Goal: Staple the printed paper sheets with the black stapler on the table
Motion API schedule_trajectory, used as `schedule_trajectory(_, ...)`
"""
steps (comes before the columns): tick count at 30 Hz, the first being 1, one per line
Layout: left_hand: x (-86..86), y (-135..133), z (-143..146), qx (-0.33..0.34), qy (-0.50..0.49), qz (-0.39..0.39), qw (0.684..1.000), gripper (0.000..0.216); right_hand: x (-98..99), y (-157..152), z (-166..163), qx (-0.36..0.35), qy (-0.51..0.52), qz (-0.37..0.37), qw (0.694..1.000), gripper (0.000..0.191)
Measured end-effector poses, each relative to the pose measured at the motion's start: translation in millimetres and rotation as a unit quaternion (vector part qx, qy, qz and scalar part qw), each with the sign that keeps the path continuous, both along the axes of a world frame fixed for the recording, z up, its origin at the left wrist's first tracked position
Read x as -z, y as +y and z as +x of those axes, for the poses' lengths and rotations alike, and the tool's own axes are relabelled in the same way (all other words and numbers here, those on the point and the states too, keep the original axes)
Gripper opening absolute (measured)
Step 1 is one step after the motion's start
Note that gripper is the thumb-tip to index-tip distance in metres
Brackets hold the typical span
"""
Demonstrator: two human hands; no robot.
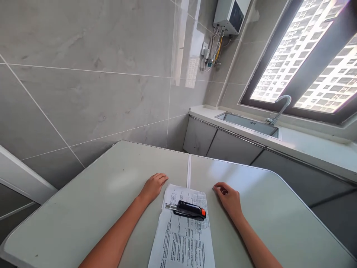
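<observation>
A printed sheet of paper (182, 238) lies on a pale folding table (97, 201), running toward me. Across its upper part rests a black stapler with an orange end (188, 210). My left hand (153, 187) lies flat on the table just left of the sheet's top corner, fingers stretched out and holding nothing. My right hand (229, 198) rests on the table to the right of the sheet, fingers loosely curled with the tips touching the tabletop, nothing in it. Neither hand touches the stapler.
A seam (189, 167) splits the table down the middle. Behind it a grey tiled wall. At the back right a counter holds a steel sink (248, 123) with a faucet (280, 108) under a window. A water heater (230, 15) hangs on the wall.
</observation>
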State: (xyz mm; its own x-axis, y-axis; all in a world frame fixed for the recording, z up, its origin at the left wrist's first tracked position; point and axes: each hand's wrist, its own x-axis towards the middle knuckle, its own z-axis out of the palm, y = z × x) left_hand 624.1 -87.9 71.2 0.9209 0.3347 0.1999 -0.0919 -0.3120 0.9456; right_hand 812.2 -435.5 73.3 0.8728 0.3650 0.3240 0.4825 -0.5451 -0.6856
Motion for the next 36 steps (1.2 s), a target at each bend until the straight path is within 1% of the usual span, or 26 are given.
schedule_trajectory(2,-2.3,0.3,-2.0,-0.006,-0.004,-0.02,1.0,0.011,-0.7,0.4,-1.1,-0.007,0.006,-0.01,1.0,0.037)
schedule_trajectory(4,-4.8,-0.5,-4.3,-0.008,-0.006,-0.032,0.999,0.006,0.8,0.2,0.2,-0.006,0.011,-0.012,1.0,0.037)
schedule_trajectory(6,-6.5,-1.7,-5.8,-0.008,-0.006,-0.044,0.999,0.009,4.2,-0.1,2.8,-0.005,0.009,-0.011,1.0,0.037)
schedule_trajectory(10,-8.5,-1.1,-6.1,0.001,0.004,-0.047,0.999,0.018,12.5,1.1,9.3,-0.029,0.016,-0.01,0.999,0.033)
schedule_trajectory(13,-10.5,1.6,-5.2,0.011,0.008,-0.067,0.998,0.012,15.2,3.7,13.3,-0.042,0.016,-0.008,0.999,0.03)
schedule_trajectory(14,-11.0,2.3,-4.9,0.014,0.009,-0.057,0.998,0.01,15.4,4.6,14.5,-0.048,0.008,-0.009,0.999,0.029)
schedule_trajectory(16,-11.2,3.2,-4.1,0.014,0.003,-0.011,1.0,0.009,15.6,6.4,16.7,-0.069,-0.016,-0.017,0.997,0.029)
schedule_trajectory(20,-12.5,2.8,-3.4,0.017,-0.011,0.083,0.996,0.016,15.7,9.8,19.7,-0.094,-0.045,-0.045,0.994,0.029)
schedule_trajectory(23,-16.7,1.9,-4.6,0.04,-0.007,0.115,0.993,0.016,13.8,12.1,18.5,-0.099,-0.056,-0.06,0.992,0.03)
schedule_trajectory(25,-19.7,2.2,-5.6,0.039,-0.006,0.105,0.994,0.014,11.1,13.2,15.9,-0.1,-0.059,-0.067,0.991,0.032)
schedule_trajectory(28,-22.2,4.9,-6.0,0.021,-0.014,0.065,0.998,0.019,6.1,14.3,11.7,-0.102,-0.055,-0.076,0.99,0.034)
schedule_trajectory(31,-21.8,8.6,-4.6,0.002,-0.031,0.034,0.999,0.027,1.8,15.0,8.8,-0.098,-0.058,-0.079,0.99,0.036)
schedule_trajectory(34,-19.9,10.1,-3.8,-0.006,-0.057,0.024,0.998,0.031,0.2,15.8,6.3,-0.085,-0.066,-0.087,0.99,0.037)
schedule_trajectory(36,-18.8,8.8,-4.4,-0.013,-0.05,0.004,0.999,0.033,0.9,15.8,3.9,-0.08,-0.07,-0.097,0.99,0.037)
